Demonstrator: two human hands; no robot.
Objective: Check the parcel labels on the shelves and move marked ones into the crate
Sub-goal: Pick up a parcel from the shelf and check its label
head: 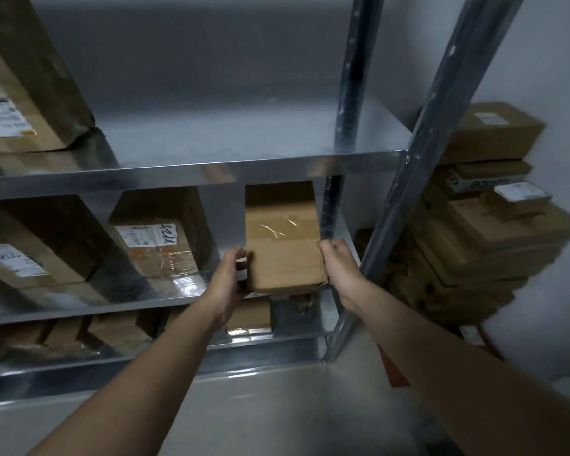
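A brown cardboard parcel (283, 245) sealed with clear tape stands at the right end of the middle metal shelf (165, 301). My left hand (229, 284) grips its left side and my right hand (338, 268) grips its right side. No label shows on the face turned toward me. To its left stands a taped parcel (158, 241) with a white label bearing handwritten digits. Further left is another labelled parcel (30, 258). A large labelled parcel (23, 87) sits on the upper shelf at the left. No crate is in view.
Steel uprights (418, 153) frame the rack's right side, close to my right hand. Beyond them, several flat cardboard boxes (484, 225) are stacked against the wall. More parcels (112, 334) lie on the lowest shelf. Pale floor spreads below.
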